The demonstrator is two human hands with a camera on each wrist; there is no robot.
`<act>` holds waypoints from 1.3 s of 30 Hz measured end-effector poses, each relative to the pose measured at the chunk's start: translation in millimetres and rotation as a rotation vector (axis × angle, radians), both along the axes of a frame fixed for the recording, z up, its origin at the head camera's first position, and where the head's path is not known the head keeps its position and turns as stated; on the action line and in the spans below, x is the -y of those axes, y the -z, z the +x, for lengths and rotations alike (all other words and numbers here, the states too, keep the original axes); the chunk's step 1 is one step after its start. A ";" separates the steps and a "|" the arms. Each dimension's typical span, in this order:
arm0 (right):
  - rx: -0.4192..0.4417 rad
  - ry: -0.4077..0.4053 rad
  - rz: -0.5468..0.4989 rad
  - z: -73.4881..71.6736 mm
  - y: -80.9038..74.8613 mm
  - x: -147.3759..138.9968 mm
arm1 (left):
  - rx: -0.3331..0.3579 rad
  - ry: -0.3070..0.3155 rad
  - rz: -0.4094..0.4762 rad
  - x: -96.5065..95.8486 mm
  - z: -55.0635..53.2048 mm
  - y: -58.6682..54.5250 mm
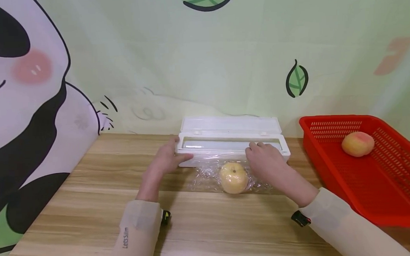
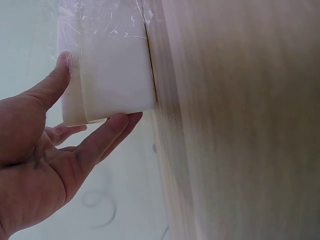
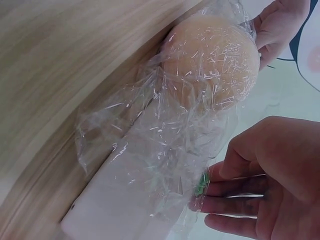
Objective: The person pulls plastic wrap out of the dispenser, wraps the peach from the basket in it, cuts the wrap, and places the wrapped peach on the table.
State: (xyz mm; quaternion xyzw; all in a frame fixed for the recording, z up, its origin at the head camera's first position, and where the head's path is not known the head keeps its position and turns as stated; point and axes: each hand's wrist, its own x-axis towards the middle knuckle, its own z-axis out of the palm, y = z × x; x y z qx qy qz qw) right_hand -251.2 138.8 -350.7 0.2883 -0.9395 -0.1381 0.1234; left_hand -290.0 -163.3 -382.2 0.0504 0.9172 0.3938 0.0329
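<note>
A white cling film dispenser lies on the table with its lid folded back. My left hand holds its left end, the thumb over the front edge and the fingers against the end face. Clear cling film comes over the dispenser's front and covers a round yellow fruit, perhaps a pear, on the table. At the front edge, right of centre, my right hand has its fingers bent round a small green slider, seen through the film in the right wrist view; the grip is partly hidden.
A red plastic basket stands at the right with a peach inside. Behind the wooden table hangs a pale green backdrop with a panda and leaves printed on it.
</note>
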 end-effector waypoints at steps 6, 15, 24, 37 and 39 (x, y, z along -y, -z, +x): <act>-0.003 -0.001 -0.023 2.4 0.4 -1.4 | 0.003 -0.001 0.010 -0.4 -0.8 2.0; 0.017 0.050 -0.056 4.6 -0.7 -5.3 | -0.002 0.000 0.005 -1.7 0.2 1.1; 0.000 0.086 -0.087 8.2 2.6 -8.8 | -0.003 0.005 0.016 -2.6 2.7 -0.5; -0.028 0.122 -0.098 9.1 3.5 -15.3 | -0.006 0.000 0.022 -0.1 1.6 0.0; -0.027 0.136 -0.087 9.1 4.0 -17.7 | -0.008 0.003 0.021 1.1 1.6 0.1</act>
